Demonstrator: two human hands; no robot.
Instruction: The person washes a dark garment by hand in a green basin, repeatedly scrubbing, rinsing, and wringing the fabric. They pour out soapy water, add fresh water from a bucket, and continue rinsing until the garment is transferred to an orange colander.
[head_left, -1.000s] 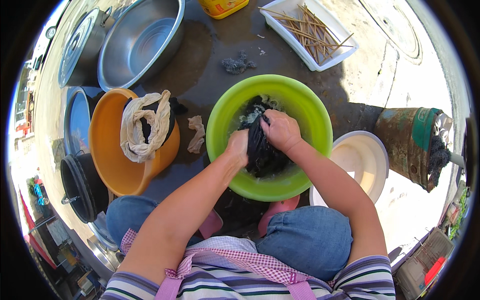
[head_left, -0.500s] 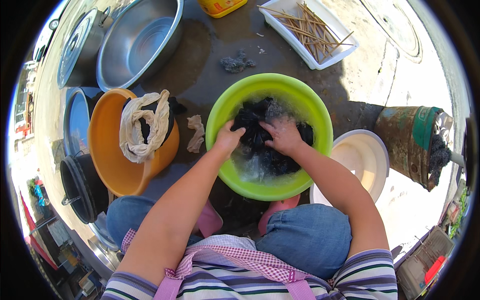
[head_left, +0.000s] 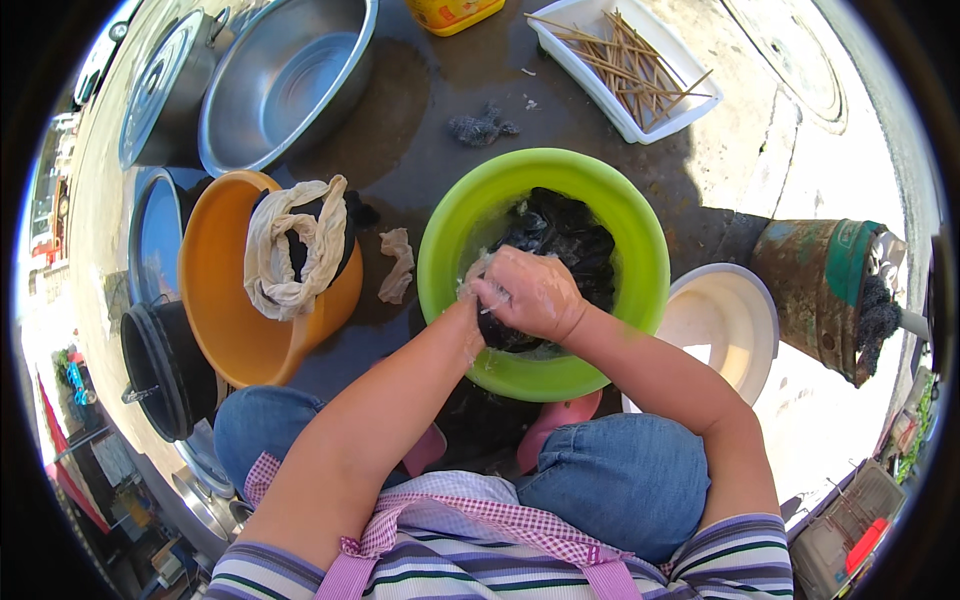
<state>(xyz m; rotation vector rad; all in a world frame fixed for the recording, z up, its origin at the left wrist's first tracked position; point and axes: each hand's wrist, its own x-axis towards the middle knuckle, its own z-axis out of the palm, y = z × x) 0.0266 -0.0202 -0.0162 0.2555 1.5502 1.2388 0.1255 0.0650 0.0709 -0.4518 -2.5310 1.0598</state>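
Note:
Wet black cloth (head_left: 560, 235) lies bunched in soapy water inside a lime-green basin (head_left: 645, 260) in front of me. My right hand (head_left: 540, 295) is closed on a fold of it, at the near left of the basin. Pressed against it is my left hand (head_left: 474, 292), its fingers mostly hidden behind the right one, gripping the same bunch. Part of the cloth shows just below both hands. Suds and water cling to my fingers and wrists.
An orange tub (head_left: 205, 290) with a twisted cream cloth (head_left: 262, 265) stands left, beside metal basins (head_left: 225, 120). A white basin (head_left: 755, 320) and a rusty bucket (head_left: 805, 285) are right. Further off sit a white tray (head_left: 690, 115) of thin sticks and a scouring pad (head_left: 480, 128).
My hands were apart on the cloth inside the water. Now they have come together and up at the basin's near left, the right hand having moved left and closed.

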